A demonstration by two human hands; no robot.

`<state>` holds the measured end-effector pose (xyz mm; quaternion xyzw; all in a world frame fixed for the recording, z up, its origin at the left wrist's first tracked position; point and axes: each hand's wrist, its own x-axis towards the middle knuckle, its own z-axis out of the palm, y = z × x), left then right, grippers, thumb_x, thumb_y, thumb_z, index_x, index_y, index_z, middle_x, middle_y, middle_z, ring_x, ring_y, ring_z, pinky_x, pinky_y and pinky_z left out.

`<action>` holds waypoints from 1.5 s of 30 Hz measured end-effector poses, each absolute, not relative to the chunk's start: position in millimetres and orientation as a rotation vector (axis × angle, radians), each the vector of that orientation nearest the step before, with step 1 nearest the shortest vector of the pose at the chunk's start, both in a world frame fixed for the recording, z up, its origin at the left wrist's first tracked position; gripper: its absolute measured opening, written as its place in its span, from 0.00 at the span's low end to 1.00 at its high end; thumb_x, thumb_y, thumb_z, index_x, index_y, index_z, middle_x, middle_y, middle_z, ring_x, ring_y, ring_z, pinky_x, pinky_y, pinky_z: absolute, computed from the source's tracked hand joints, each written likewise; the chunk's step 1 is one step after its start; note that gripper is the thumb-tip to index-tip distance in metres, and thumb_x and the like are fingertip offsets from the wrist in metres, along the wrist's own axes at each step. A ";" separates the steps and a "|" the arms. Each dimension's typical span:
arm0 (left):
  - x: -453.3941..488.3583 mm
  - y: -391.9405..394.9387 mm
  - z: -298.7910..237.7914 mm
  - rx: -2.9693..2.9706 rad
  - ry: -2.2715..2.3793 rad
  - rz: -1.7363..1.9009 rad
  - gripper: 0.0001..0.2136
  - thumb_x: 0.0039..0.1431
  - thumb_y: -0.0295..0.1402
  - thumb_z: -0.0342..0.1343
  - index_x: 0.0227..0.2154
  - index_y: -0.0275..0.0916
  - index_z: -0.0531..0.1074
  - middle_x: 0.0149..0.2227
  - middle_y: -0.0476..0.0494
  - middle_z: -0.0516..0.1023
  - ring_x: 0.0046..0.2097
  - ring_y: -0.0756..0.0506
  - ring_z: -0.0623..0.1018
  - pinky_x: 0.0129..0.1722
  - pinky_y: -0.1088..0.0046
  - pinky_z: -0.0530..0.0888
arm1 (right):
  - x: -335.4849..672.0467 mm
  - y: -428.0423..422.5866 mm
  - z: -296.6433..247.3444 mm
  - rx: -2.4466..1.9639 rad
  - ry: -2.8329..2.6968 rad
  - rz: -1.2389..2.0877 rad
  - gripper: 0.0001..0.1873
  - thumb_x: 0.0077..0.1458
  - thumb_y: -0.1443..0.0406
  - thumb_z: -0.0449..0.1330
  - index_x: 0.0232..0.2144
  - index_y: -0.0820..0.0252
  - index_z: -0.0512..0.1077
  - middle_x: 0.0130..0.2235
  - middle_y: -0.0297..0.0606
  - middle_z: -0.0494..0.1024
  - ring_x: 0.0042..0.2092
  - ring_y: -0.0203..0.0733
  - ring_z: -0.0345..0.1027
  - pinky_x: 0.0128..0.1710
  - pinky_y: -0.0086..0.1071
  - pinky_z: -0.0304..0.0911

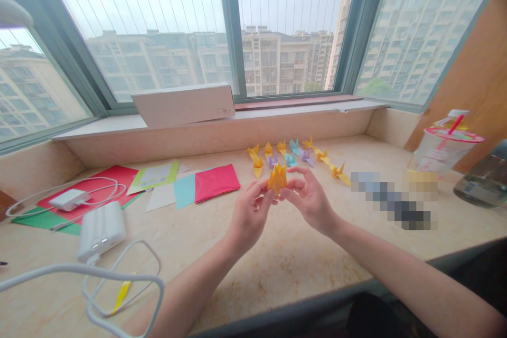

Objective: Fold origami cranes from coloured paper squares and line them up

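Observation:
A folded piece of yellow origami paper (278,178) with several upright points is held above the stone ledge between my two hands. My left hand (253,206) pinches its left side, thumb in front. On the other side my right hand (309,195) has its thumb and fingers closed on the right edge. Just beyond my hands stand several small folded paper cranes in yellow, blue and purple, among them a yellow crane (338,170), a blue crane (294,147) and a purple crane (306,156). My fingers hide the lower part of the held paper.
Left lie a pink paper stack (217,182), light blue paper (185,191), red paper (114,174), a white power bank (102,229) and looping white cables (158,285). A white box (186,105) stands by the window. Right are a plastic cup with straw (443,150) and a dark bottle (485,179).

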<state>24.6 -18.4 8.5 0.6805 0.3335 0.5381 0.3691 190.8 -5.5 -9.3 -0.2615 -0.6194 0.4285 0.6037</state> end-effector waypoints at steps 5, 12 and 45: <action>25.0 -19.9 9.8 1.797 0.834 1.375 0.10 0.67 0.32 0.51 0.45 0.37 0.75 0.43 0.41 0.73 0.40 0.47 0.79 0.37 0.72 0.79 | 191.0 -3.5 -10.0 -0.590 -1.434 0.941 0.13 0.59 0.61 0.64 0.44 0.52 0.67 0.37 0.34 0.80 0.37 0.38 0.75 0.40 0.36 0.70; 26.2 -19.6 8.2 1.838 0.903 1.344 0.09 0.67 0.30 0.49 0.38 0.36 0.74 0.40 0.43 0.71 0.38 0.49 0.77 0.35 0.73 0.79 | 191.2 -1.5 -12.4 -0.689 -1.431 0.895 0.09 0.58 0.59 0.64 0.38 0.56 0.72 0.35 0.35 0.78 0.34 0.38 0.73 0.37 0.35 0.70; 20.7 -16.2 1.2 2.038 0.995 1.280 0.08 0.67 0.34 0.51 0.37 0.37 0.73 0.32 0.47 0.79 0.32 0.50 0.78 0.34 0.74 0.75 | 192.2 -12.3 -3.2 -0.902 -1.460 0.763 0.15 0.57 0.53 0.63 0.35 0.59 0.76 0.36 0.40 0.81 0.38 0.44 0.73 0.42 0.39 0.68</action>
